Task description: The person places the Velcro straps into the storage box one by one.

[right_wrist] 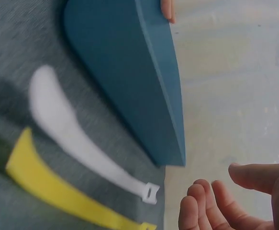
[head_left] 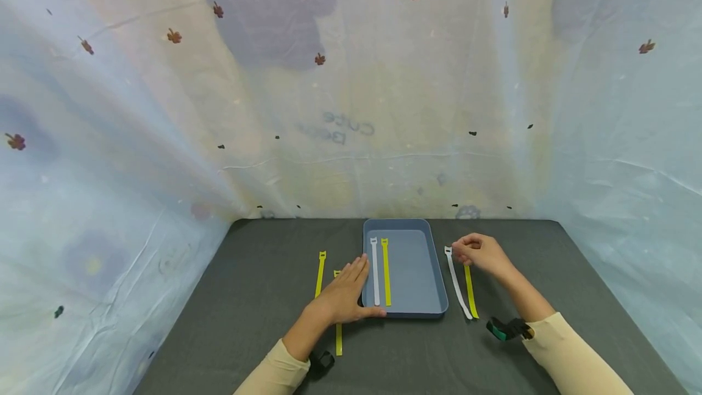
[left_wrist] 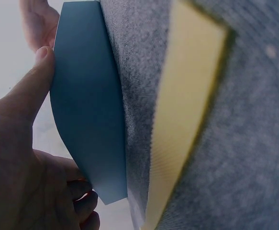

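Note:
My left hand rests against the near left corner of a blue-grey tray, fingers extended along its left side and thumb on the front rim. Inside the tray lie a white cable strap and a yellow cable strap, side by side. To the tray's right, my right hand hovers at the slotted heads of a second white strap and a second yellow strap. In the right wrist view, its thumb and fingers are apart with nothing between them.
Left of the tray, two more yellow straps lie on the dark cloth; one strap is farther out, the other strap passes partly under my left hand. A patterned plastic sheet hangs behind the table and at both sides.

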A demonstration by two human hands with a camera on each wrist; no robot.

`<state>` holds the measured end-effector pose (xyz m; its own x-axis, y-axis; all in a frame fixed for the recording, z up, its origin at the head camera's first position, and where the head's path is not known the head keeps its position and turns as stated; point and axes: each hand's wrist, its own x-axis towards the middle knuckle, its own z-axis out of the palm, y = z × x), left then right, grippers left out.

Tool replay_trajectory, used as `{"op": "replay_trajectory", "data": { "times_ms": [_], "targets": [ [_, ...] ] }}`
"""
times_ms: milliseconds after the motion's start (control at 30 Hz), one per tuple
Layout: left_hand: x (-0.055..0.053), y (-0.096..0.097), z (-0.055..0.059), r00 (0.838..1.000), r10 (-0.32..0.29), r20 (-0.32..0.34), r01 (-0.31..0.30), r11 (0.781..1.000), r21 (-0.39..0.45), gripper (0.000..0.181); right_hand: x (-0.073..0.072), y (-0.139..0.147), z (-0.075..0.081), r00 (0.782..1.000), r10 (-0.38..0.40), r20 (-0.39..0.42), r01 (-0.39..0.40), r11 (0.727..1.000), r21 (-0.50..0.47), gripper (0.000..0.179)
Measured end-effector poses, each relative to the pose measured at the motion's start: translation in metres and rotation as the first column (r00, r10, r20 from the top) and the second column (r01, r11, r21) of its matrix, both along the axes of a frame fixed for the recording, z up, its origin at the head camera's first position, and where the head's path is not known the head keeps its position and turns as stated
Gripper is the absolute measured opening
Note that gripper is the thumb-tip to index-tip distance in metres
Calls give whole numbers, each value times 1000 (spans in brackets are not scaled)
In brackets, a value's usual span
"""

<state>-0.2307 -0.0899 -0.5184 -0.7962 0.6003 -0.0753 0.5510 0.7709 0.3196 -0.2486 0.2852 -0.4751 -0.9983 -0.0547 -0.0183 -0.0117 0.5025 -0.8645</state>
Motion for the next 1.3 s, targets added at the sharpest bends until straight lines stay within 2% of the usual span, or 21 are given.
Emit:
{"op": "replay_trajectory", "data": {
  "times_ms": [267,500,733,1000,1300],
  "targets": [
    [1,0,2,1000,0,16,0,1000,5,124,10,17,-15,999,-29,-14,29,997,67,32],
    [-1,-2,-1,1000,-3,11,3,1000,6,124,9,26,-26,998,-59,-20,61,990,129,31],
    [1,-1,4,1000,-9,14,9,1000,6,122,9,33,-32,998,-68,-18,70,982,176,32],
    [1,0,4,1000,-12,1,12,1000,6,122,7,36,-40,996,-87,4,85,977,195,34],
    [1,-1,2,1000,-6,7,6,1000,15,123,3,33,-49,993,-112,-24,114,974,193,36]
  ]
}}
